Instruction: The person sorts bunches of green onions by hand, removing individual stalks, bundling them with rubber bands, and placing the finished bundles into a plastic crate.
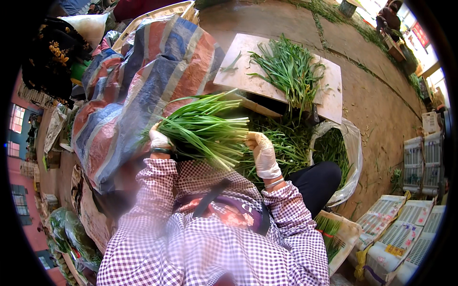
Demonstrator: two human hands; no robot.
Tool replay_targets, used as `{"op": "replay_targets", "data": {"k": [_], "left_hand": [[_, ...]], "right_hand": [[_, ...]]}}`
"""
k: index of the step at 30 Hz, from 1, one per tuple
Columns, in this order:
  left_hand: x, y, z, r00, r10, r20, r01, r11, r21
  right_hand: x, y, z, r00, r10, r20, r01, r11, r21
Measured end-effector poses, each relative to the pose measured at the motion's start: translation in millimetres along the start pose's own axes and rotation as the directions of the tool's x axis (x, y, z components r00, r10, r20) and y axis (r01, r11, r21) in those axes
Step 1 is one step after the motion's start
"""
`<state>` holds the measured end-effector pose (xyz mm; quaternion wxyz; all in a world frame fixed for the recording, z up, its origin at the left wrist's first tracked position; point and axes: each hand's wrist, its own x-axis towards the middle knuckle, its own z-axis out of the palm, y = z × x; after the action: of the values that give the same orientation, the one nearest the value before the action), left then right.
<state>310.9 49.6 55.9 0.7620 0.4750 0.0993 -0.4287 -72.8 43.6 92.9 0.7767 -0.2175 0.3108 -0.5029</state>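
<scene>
Outdoor produce yard, dirt ground (381,114), stacked crates (422,159)

1. The left hand (159,139) and right hand (262,153) wear thin, matt, pale gloves.
2. The greens (205,127) are smooth, slightly glossy leaves.
3. The tarp (143,81) is woven plastic, crinkled, with a dull sheen.
4. The board (329,90) looks like flat, matt wood.
5. The bag (350,143) is clear, shiny plastic.
6. The sleeves (296,224) are soft checked cloth.
7. The ground (381,109) is rough, matt concrete.
</scene>
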Motion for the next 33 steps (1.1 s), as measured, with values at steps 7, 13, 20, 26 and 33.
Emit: {"op": "replay_targets", "data": {"k": [7,13,20,26,33], "left_hand": [[-8.9,-0.4,6.0,0.999,-0.021,0.032,0.02,1.0,0.009],[-14.7,2.2,7.7,0.996,-0.027,0.086,0.025,0.999,0.026],[-23.9,6.7,12.7,0.999,-0.02,0.051,0.018,0.999,0.028],[-45.4,8.3,27.6,0.991,-0.087,0.099,0.084,0.996,0.036],[-24.9,4.7,20.1,0.994,-0.061,0.09,0.059,0.998,0.034]], "right_hand": [[-25.0,-19.5,39.6,0.971,-0.225,0.078,0.222,0.737,-0.638],[-8.5,-4.7,61.7,0.987,0.155,-0.046,-0.161,0.927,-0.339],[3.0,12.3,48.2,0.983,0.178,0.042,-0.162,0.953,-0.256],[7.5,7.1,48.6,0.972,0.231,0.031,-0.203,0.903,-0.38],[5.7,-0.7,49.1,0.978,0.188,0.085,-0.151,0.933,-0.328]]}}
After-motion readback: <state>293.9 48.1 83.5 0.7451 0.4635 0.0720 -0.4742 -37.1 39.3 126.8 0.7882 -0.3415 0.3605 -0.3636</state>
